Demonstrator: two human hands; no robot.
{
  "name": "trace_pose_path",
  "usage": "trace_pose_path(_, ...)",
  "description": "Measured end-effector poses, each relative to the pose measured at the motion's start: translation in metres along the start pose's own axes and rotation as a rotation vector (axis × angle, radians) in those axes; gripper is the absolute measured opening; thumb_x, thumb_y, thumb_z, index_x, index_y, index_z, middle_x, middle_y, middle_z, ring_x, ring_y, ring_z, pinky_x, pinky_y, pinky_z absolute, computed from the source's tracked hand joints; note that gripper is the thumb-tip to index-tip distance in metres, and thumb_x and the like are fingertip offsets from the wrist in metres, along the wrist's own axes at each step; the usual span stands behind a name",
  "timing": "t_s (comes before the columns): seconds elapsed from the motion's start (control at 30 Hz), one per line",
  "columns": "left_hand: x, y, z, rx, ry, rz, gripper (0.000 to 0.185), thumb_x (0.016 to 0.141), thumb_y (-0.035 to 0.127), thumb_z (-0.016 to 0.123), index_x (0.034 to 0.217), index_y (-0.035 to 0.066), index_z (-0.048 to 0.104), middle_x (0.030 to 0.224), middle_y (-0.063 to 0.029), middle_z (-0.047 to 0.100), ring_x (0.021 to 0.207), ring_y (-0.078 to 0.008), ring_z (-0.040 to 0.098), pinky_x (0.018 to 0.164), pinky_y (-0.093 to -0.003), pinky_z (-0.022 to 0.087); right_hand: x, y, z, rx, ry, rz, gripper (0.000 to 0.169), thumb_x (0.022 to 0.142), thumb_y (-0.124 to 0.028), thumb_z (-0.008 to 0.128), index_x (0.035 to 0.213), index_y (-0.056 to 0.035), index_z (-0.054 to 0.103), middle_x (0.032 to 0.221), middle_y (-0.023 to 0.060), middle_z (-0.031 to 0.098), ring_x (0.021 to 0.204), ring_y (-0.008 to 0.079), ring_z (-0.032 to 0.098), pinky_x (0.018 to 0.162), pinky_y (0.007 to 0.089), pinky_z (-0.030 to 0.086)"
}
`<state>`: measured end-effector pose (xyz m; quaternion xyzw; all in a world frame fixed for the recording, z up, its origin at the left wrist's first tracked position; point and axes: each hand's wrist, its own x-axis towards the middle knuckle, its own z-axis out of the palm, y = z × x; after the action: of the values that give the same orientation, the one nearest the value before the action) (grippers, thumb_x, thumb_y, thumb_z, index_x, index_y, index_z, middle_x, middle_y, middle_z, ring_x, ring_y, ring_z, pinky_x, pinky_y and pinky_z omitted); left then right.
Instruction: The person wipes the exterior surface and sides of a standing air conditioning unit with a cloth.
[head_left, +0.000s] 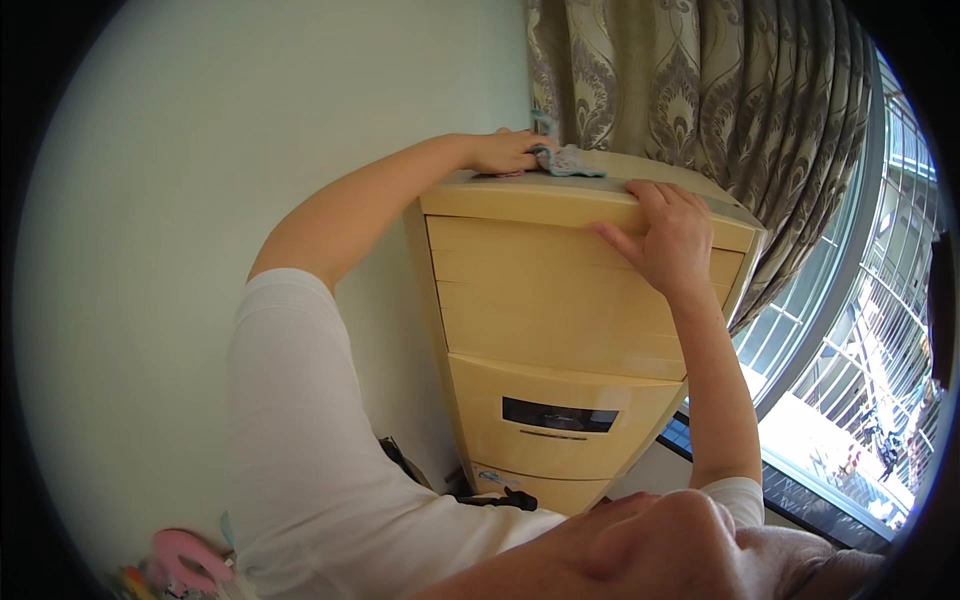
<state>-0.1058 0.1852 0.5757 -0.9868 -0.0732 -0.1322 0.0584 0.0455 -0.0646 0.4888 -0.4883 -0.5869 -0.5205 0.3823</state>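
A tall, yellowed floor-standing air conditioner stands before me, with a dark display panel on its front. My left hand is on its top surface at the far left, holding a crumpled grey-and-teal cloth. Part of the cloth bunches up beyond the fingers, and a pinkish bit shows under the hand. My right hand grips the top front edge towards the right, fingers over the top and thumb against the front panel.
Patterned curtains hang close behind the unit. To the right is a window with metal bars outside. A pale wall runs along the left. A pink ring-shaped object lies low at left. Dark items sit near the unit's base.
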Motion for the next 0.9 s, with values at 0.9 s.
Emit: trace_pose_path(0.9, -0.127, 0.143, 0.035, -1.905, 0.836, 0.085, 0.036, 0.097, 0.025, 0.048, 0.131, 0.011, 0.045, 0.124, -0.0089, 0.055, 0.111, -0.0265, 0.055, 0.087, -0.0444, 0.050, -0.020, -0.109, -0.011, 1.203, -0.026, 0.495, 0.057, 0.090, -0.037, 0.062, 0.133, -0.0047, 0.044, 0.114, 0.0134, 0.058, 0.105, 0.0242, 0.058, 0.088, 0.0371, 0.049)
